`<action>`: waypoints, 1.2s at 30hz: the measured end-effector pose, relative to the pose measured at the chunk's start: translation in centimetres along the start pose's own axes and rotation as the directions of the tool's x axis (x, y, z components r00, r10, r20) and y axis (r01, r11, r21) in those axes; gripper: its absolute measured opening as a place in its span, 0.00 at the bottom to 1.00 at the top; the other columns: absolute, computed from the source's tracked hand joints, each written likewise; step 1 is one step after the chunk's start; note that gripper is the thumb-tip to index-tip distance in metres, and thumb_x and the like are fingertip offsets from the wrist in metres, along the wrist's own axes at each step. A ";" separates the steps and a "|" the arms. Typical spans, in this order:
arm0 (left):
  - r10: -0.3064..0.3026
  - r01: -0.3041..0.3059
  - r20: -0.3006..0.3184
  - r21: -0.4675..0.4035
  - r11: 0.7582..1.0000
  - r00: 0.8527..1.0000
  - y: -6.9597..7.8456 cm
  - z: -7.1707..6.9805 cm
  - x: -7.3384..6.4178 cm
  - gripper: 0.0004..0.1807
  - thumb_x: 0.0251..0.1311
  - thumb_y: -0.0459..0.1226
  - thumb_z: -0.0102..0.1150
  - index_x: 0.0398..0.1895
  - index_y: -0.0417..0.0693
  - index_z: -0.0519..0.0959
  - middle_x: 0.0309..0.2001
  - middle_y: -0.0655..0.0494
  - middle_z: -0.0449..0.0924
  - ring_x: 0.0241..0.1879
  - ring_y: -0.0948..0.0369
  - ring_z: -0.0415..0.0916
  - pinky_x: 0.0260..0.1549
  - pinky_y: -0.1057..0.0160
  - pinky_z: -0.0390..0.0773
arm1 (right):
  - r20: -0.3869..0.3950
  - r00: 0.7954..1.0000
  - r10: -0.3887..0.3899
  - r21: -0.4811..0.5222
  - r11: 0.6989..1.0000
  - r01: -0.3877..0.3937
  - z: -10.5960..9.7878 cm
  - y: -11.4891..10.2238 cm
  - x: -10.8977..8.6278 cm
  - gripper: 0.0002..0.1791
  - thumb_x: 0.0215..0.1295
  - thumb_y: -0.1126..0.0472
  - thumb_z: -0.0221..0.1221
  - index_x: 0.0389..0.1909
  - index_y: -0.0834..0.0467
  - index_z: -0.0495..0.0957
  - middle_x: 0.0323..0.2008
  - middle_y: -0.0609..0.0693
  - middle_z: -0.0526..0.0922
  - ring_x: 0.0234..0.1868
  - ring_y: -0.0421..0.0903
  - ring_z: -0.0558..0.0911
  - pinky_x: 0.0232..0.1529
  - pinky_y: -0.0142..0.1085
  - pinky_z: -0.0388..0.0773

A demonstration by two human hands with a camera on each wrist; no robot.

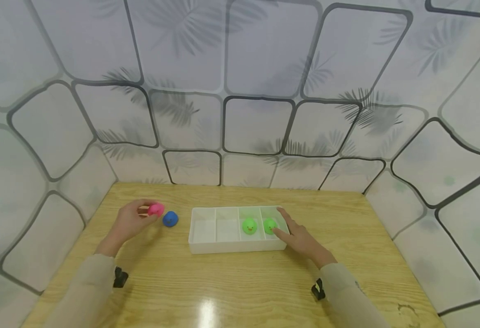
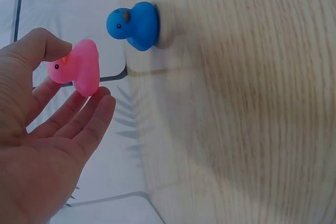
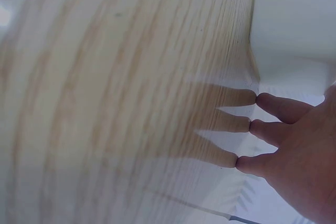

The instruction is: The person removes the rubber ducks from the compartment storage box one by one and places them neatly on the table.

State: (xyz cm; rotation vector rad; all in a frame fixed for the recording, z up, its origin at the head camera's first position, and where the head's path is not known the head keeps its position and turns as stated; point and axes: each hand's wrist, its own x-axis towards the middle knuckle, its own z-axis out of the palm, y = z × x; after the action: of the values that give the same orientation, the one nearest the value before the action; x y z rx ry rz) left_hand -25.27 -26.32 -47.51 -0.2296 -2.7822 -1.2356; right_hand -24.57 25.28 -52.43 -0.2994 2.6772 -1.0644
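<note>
My left hand (image 1: 131, 220) pinches a pink rubber duck (image 1: 156, 209) between thumb and fingertips, above the left part of the table. Just right of it, a blue rubber duck (image 1: 170, 219) stands on the wood; the left wrist view shows this blue duck (image 2: 137, 25) apart from my fingers. A white divided tray (image 1: 219, 247) has one green duck (image 1: 250, 226) in its third compartment from the left and another green duck (image 1: 270, 224) in the rightmost. Against the tray's right end rests my right hand (image 1: 303, 239), fingers spread, some fingertips on the table, thumb overlapping the rightmost duck.
The tray's two left compartments (image 1: 204, 226) hold nothing. Patterned white walls (image 1: 260, 123) enclose the wooden table (image 1: 240, 282) at the back and sides. Small black devices (image 1: 120, 277) sit at both wrists.
</note>
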 end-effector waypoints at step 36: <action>-0.086 0.079 0.082 0.081 0.994 0.993 -3.0 0.5 0.1 0.26 0.66 0.37 0.70 0.61 0.27 0.79 0.59 0.24 0.80 0.56 0.32 0.82 0.53 0.40 0.85 | -0.012 1.000 -0.007 -0.039 0.999 0.006 -0.1 0.0 0.1 0.45 0.78 0.32 0.49 0.86 0.37 0.39 0.84 0.62 0.52 0.79 0.74 0.59 0.76 0.71 0.58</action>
State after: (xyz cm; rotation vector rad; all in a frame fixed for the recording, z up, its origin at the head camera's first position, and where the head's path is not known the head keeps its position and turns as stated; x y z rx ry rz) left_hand -25.86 -27.88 -50.04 -0.1663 -2.9337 -1.1579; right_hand -24.70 25.33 -52.35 -0.3104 2.7116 -1.0203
